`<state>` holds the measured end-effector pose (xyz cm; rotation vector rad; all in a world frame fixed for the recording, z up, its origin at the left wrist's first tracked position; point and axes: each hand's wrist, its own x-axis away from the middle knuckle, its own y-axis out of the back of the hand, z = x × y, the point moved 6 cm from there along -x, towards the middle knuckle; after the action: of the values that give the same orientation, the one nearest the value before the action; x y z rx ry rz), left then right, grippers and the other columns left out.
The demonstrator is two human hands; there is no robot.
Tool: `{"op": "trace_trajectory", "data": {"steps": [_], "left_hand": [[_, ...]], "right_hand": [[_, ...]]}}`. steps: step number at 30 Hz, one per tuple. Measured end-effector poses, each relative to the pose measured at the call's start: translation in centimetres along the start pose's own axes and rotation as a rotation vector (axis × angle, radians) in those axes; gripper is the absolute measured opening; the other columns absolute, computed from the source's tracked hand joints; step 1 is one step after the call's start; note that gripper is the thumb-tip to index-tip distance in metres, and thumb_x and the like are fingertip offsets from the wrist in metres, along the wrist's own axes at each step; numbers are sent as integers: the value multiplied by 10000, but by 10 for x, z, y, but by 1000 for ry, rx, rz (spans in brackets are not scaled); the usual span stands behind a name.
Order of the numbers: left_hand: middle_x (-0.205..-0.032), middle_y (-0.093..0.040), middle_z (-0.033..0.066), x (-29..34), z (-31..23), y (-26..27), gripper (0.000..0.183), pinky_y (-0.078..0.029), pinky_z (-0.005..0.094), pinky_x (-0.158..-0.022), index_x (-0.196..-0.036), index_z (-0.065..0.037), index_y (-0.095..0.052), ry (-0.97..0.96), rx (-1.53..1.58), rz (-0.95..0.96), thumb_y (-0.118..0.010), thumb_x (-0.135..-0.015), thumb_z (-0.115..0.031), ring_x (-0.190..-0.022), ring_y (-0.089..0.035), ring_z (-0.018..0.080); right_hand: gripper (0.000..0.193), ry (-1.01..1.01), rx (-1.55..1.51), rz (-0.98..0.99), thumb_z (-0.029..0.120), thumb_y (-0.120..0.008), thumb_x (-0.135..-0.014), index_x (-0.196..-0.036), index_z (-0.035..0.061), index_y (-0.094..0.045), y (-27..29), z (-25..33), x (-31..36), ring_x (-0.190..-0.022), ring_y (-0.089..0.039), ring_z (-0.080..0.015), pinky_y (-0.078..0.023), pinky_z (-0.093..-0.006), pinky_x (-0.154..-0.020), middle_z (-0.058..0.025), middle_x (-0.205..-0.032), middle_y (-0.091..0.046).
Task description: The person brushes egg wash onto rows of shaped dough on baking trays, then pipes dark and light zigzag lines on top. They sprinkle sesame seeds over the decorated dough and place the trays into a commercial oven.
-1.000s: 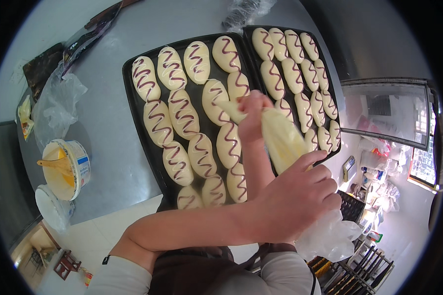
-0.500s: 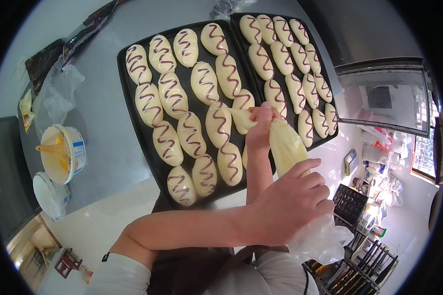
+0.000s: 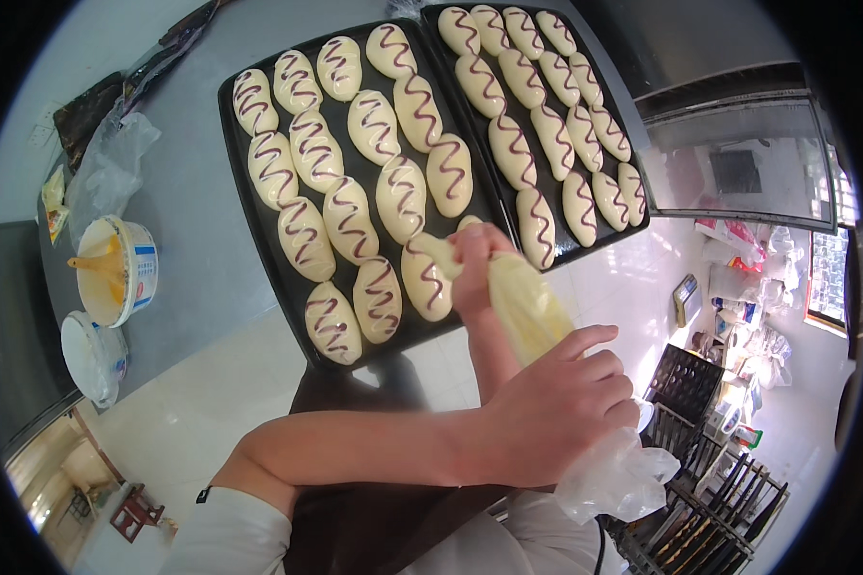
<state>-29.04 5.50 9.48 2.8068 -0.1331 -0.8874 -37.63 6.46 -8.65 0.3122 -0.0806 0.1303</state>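
Two hands operate one piping bag (image 3: 530, 309), its tip at the upper end of the lowest dough roll (image 3: 428, 290) in the third column of the left tray (image 3: 343, 283). The latest change is an advance of the tip down this column. This suggests that the third column is near completion: pale lines appear to cross the purple zigzags on the rolls above, while the visible rolls of the fourth column carry purple only. Whether pale filling has reached the lowest roll cannot be told.

Hand state:
Right hand (image 3: 477, 270): fingers clamped around the narrow front of the bag, close behind the tip.
Left hand (image 3: 561, 407): forearm crossed over the right one; fingers curled around the rear of the bag, index finger extended. The clear plastic end (image 3: 618, 476) hangs out behind the hand.

Difference from earlier frames: one second ago the tip was at the second roll of this column; half a second ago it was beside the third. The lowest first-column roll of the right tray (image 3: 564, 251), then hidden behind the bag, now shows fully. Both trays and the worktop (image 3: 192, 240) sit higher in view, probably through head movement; the roll arrangement is unchanged.
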Motion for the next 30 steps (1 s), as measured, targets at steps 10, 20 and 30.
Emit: {"op": "trace_trajectory", "data": {"steps": [10,20,30], "left_hand": [[-918,-629,85,13,-32,-50,178,-361,493,-1169,-918,-31,-661,29,11,49,-605,-774,-117,-1001,-618,253],[-913,-624,85,13,-39,-87,214,-361,483,-1167,-948,-33,-675,45,41,93,-624,-760,-123,-1000,-619,249],[-931,-570,49,-37,-11,-38,137,-367,522,-1173,-889,-104,-606,-80,-18,103,-647,-770,-159,-1061,-585,246]], "right_hand": [[271,136,35,-49,202,-575,-1006,-793,54,-653,51,-18,49,-630,-583,-216,-475,-370,-615,-117,-699,-618],[344,-19,-4,21,223,-604,-980,-688,42,-608,81,-54,90,-676,-548,-105,-430,-276,-649,-18,-683,-606],[332,16,-997,163,371,-585,-1028,-855,94,-524,27,-12,-12,-938,-563,-271,-413,-522,-1066,-100,-925,-584]]}}
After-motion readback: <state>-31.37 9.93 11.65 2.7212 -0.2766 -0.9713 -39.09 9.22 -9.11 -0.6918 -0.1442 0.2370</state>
